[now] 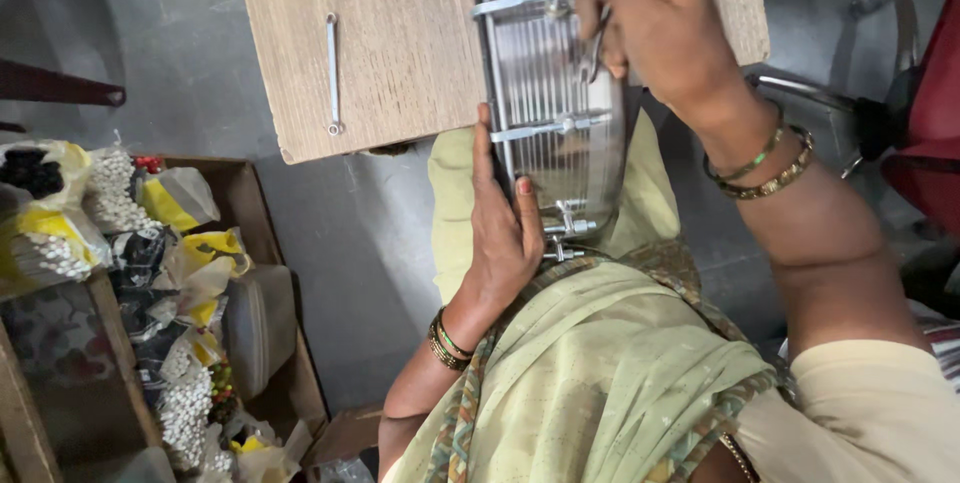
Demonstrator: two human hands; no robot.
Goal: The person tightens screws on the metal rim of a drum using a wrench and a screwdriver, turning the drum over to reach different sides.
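Head view: ribbed steel panel (550,93) is lying half off the bench (400,53) edge at 12 o'clock. Left hand (505,228) is gripping its near edge; right hand (650,23) is closing around a thin tool (597,48). Risk: panel may be tipping lapward if the grip loosens; tool may be slipping off the bracket. Spanner (332,73) is lying at 10 o'clock.

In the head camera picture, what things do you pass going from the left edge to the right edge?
Clear bags of small white pieces → slim silver metal spanner on the wooden board → left hand on the edge of the ribbed shiny metal tray → right hand holding a thin metal tool → gold and green bangles on the right wrist.
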